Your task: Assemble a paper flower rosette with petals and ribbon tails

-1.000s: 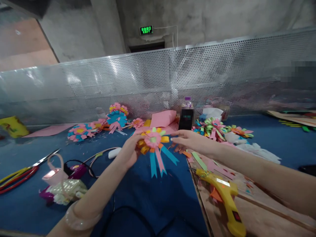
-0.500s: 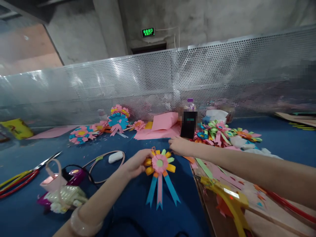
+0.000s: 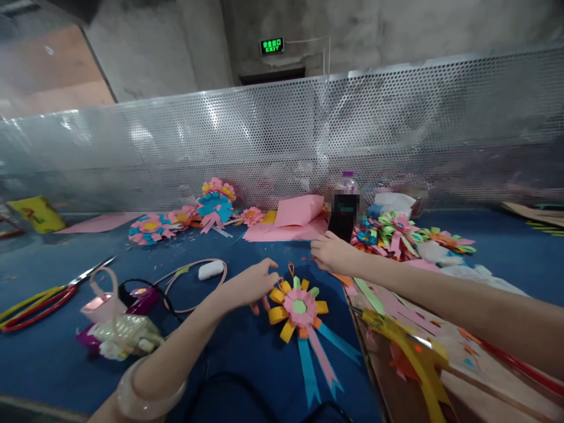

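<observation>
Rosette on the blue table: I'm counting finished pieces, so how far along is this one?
Done: rosette lies flat with petals, centre and ribbon tails on. In hand: left hand touches its edge; right hand pinches something small near the pink paper. Left: cannot tell.

A matt paper rosette [image 3: 300, 306] lies on blue cloth-like table cover [image 3: 247, 346]; perforated metal screen [image 3: 282, 141] gleams.

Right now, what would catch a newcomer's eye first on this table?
The paper rosette, yellow petals around a pink centre with blue and pink ribbon tails, lies on the blue table beside the left hand. The right hand reaches behind it, and a yellow glue gun rests at right.
</observation>
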Available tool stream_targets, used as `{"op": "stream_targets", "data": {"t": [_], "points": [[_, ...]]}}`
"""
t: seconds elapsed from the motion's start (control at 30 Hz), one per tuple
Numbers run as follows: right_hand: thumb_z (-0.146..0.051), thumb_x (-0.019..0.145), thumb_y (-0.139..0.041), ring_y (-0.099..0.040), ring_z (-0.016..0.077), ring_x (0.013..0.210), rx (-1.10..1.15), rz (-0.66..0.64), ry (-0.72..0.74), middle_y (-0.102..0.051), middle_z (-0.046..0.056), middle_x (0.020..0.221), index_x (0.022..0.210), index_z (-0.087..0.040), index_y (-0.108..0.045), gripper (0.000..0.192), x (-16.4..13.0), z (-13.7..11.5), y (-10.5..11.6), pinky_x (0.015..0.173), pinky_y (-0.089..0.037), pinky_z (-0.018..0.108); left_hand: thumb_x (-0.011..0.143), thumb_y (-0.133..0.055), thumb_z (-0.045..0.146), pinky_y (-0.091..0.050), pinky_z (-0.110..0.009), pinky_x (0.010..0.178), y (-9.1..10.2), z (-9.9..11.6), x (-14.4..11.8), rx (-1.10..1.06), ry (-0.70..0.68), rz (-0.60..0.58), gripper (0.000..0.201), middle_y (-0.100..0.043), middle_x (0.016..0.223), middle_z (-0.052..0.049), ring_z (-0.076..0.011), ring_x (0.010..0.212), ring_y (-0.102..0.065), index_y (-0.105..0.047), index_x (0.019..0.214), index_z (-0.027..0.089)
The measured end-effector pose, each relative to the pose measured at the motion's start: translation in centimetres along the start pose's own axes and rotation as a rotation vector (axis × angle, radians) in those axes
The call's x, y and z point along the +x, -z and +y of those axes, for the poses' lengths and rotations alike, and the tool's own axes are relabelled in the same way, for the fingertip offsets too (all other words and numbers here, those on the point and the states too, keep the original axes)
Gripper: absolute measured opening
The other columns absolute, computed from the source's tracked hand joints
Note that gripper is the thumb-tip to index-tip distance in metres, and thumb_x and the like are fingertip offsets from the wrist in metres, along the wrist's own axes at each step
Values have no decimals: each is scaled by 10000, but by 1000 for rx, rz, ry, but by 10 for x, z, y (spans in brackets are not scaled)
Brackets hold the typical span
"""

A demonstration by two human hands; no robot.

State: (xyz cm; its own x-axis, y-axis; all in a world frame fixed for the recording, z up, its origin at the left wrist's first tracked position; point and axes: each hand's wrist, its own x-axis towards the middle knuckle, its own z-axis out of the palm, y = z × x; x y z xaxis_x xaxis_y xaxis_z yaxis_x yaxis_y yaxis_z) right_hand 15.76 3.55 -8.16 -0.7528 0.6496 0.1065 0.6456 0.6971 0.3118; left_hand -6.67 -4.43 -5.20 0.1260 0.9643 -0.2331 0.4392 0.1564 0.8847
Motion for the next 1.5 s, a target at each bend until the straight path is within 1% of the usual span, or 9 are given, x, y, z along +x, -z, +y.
{"op": "stream_targets", "data": {"t": [0.27,0.37,0.43,0.57,0.7,1.0,1.1,1.2,1.5], "points": [[-356,905,-522,-591,162,899,265,35,-243,-615,51,980,970,-136,-597,242,-12,-28,18,812,-485,377,775,-604,297,-439,-180,353,5,4,-7,-54,-38,-267,311,-643,701,-37,-166,433,-648,-560,1062,185],[-440,932,-428,-560,112,636,402,32,-344,-599,5,724,786,-148,-584,361,-30,-51,35,616,-463,279,803,-564,299,-471,-193,393,5,6,-10,-97,-31,-333,265,-609,701,-12,-148,433,-642,-562,1049,201],[-540,887,-431,-487,102,477,510,5,-349,-558,-12,568,664,-184,-558,439,-43,-68,45,449,-356,241,815,-540,303,-471,-201,390,4,7,-11,-111,-16,-362,240,-590,693,-6,-151,427,-639,-571,1029,198],[-450,764,-608,-546,100,546,692,-25,-289,-625,-47,647,737,-244,-606,208,-56,-94,49,449,-330,217,812,-524,300,-480,-212,400,2,10,-13,-110,-7,-414,165,-606,641,-14,-167,439,-648,-600,889,175],[-254,754,-568,-552,104,603,745,1,-266,-635,-47,713,763,-241,-599,35,-56,-105,44,533,-362,224,834,-500,332,-505,-241,425,8,12,-15,-89,-8,-458,188,-638,551,-29,-184,429,-650,-582,790,169],[-176,790,-489,-494,130,666,696,144,-260,-579,-2,771,772,-206,-593,110,-52,-103,65,609,-340,274,841,-531,402,-455,-220,337,29,24,-33,-79,-30,-480,347,-647,481,-91,-179,348,-601,-587,607,152],[-269,821,-506,-501,128,657,695,215,-291,-580,-3,804,830,-218,-606,113,-50,-103,70,604,-349,280,823,-556,387,-476,-224,371,28,25,-32,-146,-59,-458,293,-702,604,-126,-195,440,-646,-613,668,144],[-364,841,-515,-538,137,693,715,288,-316,-594,10,862,849,-227,-602,163,-48,-103,71,623,-375,288,810,-569,384,-507,-248,418,26,26,-31,-200,-116,-391,246,-700,647,-96,-213,534,-669,-611,711,163],[-295,829,-534,-551,126,750,795,475,-265,-592,6,816,815,-224,-604,101,-46,-97,84,667,-432,246,822,-551,480,-587,-355,557,21,27,-35,-337,-261,-362,317,-674,741,-82,-231,663,-673,-599,799,167]]}}
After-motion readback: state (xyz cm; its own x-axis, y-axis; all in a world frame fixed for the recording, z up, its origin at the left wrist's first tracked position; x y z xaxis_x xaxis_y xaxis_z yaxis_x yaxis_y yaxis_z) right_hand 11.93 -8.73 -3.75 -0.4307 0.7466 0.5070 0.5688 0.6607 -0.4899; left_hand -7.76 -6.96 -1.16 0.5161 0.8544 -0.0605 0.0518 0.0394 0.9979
